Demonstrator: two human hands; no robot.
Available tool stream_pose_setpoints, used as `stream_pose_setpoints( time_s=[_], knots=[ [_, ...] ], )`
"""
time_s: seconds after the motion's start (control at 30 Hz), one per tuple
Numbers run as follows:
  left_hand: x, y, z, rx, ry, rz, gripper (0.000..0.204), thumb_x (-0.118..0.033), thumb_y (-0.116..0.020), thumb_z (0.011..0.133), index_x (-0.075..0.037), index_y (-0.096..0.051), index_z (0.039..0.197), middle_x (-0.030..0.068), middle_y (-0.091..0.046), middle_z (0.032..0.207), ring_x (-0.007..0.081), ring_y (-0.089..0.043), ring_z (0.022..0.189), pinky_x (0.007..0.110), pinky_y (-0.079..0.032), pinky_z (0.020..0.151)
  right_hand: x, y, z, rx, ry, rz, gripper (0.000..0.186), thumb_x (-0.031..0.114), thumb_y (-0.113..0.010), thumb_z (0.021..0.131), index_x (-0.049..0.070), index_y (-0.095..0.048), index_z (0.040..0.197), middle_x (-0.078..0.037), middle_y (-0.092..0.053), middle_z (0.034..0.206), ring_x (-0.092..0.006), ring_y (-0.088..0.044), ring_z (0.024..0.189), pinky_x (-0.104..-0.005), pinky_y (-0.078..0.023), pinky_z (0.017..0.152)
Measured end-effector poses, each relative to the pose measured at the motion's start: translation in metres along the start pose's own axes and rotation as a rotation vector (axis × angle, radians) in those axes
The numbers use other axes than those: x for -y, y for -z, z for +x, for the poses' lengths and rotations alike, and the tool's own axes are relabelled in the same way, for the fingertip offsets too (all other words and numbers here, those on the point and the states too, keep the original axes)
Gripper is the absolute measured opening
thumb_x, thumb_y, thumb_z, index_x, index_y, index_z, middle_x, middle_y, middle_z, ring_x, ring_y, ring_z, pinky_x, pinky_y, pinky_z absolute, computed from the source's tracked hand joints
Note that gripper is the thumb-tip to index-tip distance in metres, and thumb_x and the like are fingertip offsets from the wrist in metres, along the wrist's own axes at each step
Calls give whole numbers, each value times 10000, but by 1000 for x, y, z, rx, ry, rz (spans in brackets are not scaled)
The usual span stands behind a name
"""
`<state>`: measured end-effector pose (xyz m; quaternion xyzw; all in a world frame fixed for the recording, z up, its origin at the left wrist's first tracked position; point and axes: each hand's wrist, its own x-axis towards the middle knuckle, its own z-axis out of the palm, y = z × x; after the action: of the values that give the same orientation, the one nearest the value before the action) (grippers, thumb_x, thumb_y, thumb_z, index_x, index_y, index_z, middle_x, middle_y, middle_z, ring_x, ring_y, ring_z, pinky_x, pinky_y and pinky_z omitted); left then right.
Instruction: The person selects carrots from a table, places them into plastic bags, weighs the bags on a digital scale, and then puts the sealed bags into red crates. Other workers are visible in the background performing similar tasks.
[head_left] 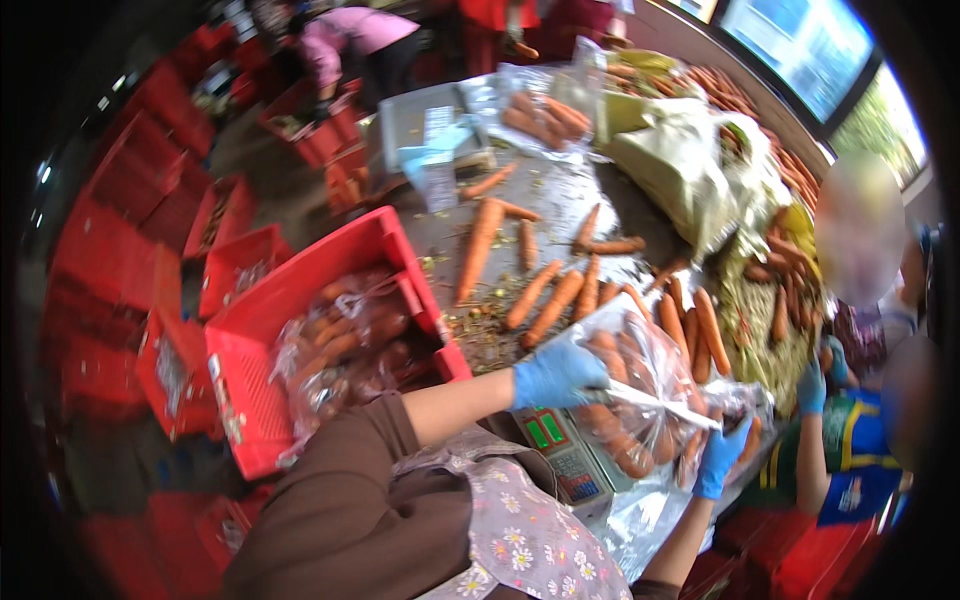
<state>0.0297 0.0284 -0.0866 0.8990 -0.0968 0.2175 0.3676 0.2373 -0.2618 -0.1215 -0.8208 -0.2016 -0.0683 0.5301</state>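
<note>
My left hand (562,376), in a blue glove, is closed on the rim of a clear plastic bag of carrots (645,365). On the other side of the bag, my right hand (722,458), also gloved in blue, pinches the opposite end of its rim. A whitish band of the bag's edge (662,404) is stretched taut between both hands. The bag rests on or just over a weighing scale (568,462), whose keypad and lit green display show beneath my left hand. Another clear bag holding carrots (747,410) lies beside my right hand, partly hidden.
A red crate (265,300) with bagged carrots stands at my left. Loose carrots (550,300) and scraps cover the table. Pale sacks (665,165), another carrot bag (545,115) and a second scale (400,115) lie farther off. Co-workers stand at right (840,440) and far left (365,40).
</note>
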Motion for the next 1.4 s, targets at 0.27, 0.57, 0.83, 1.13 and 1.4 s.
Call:
stream_pose_setpoints(
  time_s=[0.27, 0.57, 0.83, 1.13, 1.4],
  knots=[
    [-93, -54, 10, -207, -22, -125, 280, -315, -576, 778, -56, -558, 674, 146, -553, 620, 329, -550, 569, 407, -425, 538, 70, -65, -41, 569, 342, -670, 251, 112, -494, 859, -34, -549, 1056, -101, -591, 1017, -221, -541, 933, -347, -425, 845],
    [-119, -21, -30, -319, -73, -256, 245, -276, -608, 769, -37, -561, 797, 145, -545, 703, 342, -539, 581, 421, -422, 530, 80, -86, -91, 287, -111, 239, 267, 147, -444, 910, -63, -561, 1026, -101, -596, 1011, -210, -555, 916, -350, -437, 829],
    [-80, 37, -151, -596, 542, -36, 392, -249, -550, 839, -23, -481, 1152, 178, -515, 975, 368, -558, 848, 405, -463, 747, 166, -122, -101, 269, 393, -685, 117, 73, -495, 893, 34, -525, 999, -87, -552, 924, -176, -520, 791, -293, -449, 694],
    [-60, 81, -335, -661, 929, -16, 217, -160, -501, 825, -6, -578, 958, 263, -593, 867, 374, -598, 790, 450, -459, 656, 262, -267, -197, 527, 418, 634, 333, -135, -617, 741, 100, -405, 636, 9, -469, 649, -96, -413, 583, -211, -399, 580],
    [-46, 128, -481, -479, 1593, 317, 227, -211, -502, 812, -14, -612, 833, 224, -602, 749, 378, -603, 709, 470, -463, 609, 281, -348, -278, 1048, 805, 95, 234, 137, -751, 628, 142, -526, 566, -48, -500, 575, -237, -491, 554, -346, -382, 533]
  ],
)
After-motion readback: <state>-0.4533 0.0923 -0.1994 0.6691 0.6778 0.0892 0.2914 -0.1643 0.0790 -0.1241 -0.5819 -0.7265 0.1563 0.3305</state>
